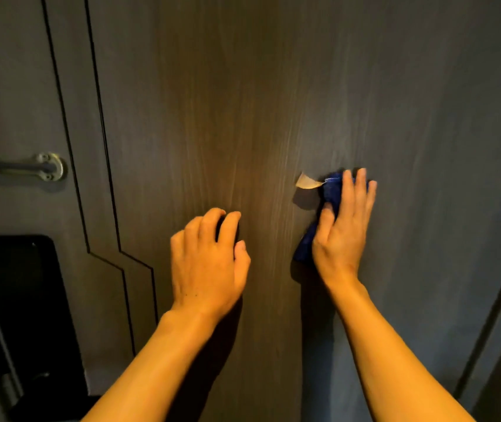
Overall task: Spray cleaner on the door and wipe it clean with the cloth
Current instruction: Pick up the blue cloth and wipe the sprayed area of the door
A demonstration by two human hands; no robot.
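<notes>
A dark wood-grain door (243, 102) fills the view. My right hand (342, 229) lies flat on a blue cloth (331, 190) and presses it against the door right of centre. A pale tag (306, 181) sticks out from the cloth's upper left. My left hand (209, 260) rests against the door lower and to the left, fingers curled. A small dark shape (228, 228) shows between its fingers; I cannot tell whether it is an object or a shadow. No spray bottle is clearly visible.
On the left panel a metal lever handle (46, 167) points left, and below it sits a black lock panel (20, 300). Thin black grooves (103, 147) run down the door. At the right the door's edge meets the frame (499, 300).
</notes>
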